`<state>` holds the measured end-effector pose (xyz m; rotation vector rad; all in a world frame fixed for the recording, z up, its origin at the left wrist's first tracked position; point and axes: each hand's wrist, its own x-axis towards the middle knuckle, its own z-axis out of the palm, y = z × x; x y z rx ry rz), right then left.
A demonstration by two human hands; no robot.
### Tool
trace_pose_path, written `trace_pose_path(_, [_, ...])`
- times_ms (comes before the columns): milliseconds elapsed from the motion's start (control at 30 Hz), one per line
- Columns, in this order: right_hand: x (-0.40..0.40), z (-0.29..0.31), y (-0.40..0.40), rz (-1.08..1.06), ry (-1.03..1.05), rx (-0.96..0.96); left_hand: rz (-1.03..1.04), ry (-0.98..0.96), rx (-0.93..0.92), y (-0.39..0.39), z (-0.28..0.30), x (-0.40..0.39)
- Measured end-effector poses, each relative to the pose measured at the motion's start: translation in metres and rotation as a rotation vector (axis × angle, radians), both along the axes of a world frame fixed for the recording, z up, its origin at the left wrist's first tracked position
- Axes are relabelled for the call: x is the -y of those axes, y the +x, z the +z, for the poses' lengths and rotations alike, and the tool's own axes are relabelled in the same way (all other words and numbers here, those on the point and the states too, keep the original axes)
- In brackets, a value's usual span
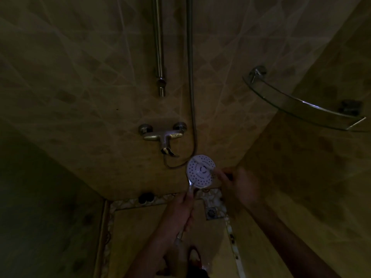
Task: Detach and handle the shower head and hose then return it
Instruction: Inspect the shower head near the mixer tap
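Dim tiled shower, tap [163, 137] on wall | left hand [178, 209] fingers wrapped round head [201, 170] handle, handle running up away from them, spray face toward camera | right hand [239, 183] fingers pinch head's right rim | hose [190, 77] hangs above fingers

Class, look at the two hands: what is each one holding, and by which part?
The left hand grips the shower head by its handle; the right hand touches the rim of its face.

White shower head [201, 170] dotted with dark holes; chrome hose [190, 77]; beige diamond-patterned wall tiles [80, 77]
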<state>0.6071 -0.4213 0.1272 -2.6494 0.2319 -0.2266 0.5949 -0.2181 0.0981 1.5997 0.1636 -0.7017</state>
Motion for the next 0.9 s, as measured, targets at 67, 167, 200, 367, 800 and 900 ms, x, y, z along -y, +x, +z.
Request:
trace_pose_path(67, [-0.01, -0.007, -0.011, 0.109, 0.01, -0.081, 0.001, 0.025, 0.01, 0.0, -0.001, -0.002])
trace_pose_path(167, [-0.011, -0.003, -0.012, 0.168, -0.042, -0.096, -0.011, 0.022, 0.028, 0.0, -0.002, -0.004])
trace_pose_path(200, [-0.008, 0.003, -0.006, 0.134, -0.053, -0.083, -0.014, 0.022, 0.027, 0.0, -0.002, -0.003])
trace_pose_path(367, [-0.001, 0.024, 0.019, -0.01, -0.135, -0.063, -0.025, 0.043, 0.048, 0.0, -0.002, -0.001])
trace_pose_path(800, [-0.01, 0.014, 0.011, 0.173, 0.024, -0.058, -0.014, 0.073, 0.07, 0.009, 0.003, -0.002])
trace_pose_path(900, [-0.007, 0.023, 0.026, 0.084, -0.045, 0.024, -0.006, 0.057, 0.075, 0.005, 0.004, 0.0])
